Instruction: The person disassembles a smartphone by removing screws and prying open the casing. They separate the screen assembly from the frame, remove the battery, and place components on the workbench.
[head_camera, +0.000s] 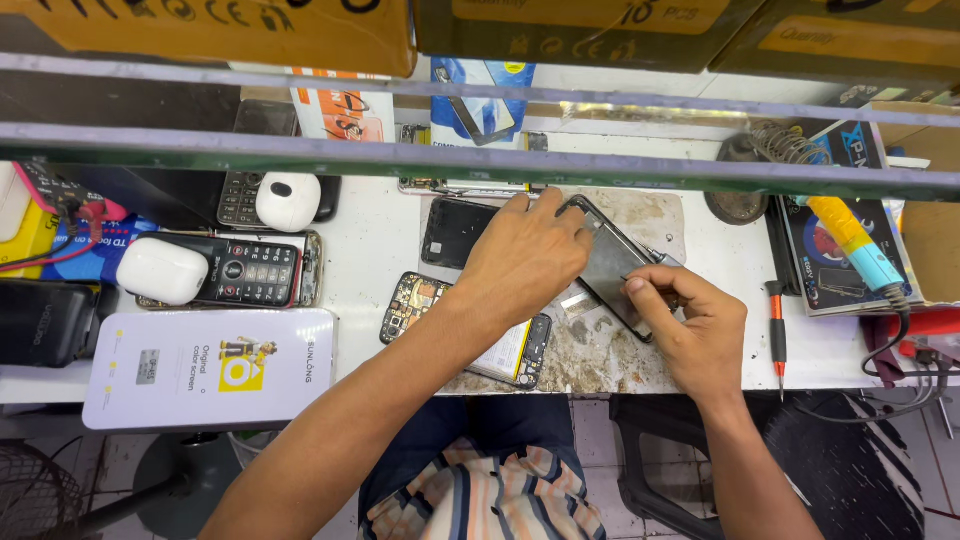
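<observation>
My left hand (527, 252) grips the upper edge of a dark phone screen panel (612, 262) that lies tilted on the white bench. My right hand (692, 325) pinches a thin metal tool (662, 256) against the panel's lower right edge. Under my left forearm lies an opened phone body (412, 305) with its circuit board and battery exposed. A black back cover (452, 232) lies just left of my left hand.
An orange-handled screwdriver (776, 330) lies right of my right hand. A soldering iron (852, 243) rests on a box at far right. Keypad phones (250, 272), white earbud cases (162, 270) and a flat white box (210, 367) crowd the left. A worn mat (590, 355) covers the bench centre.
</observation>
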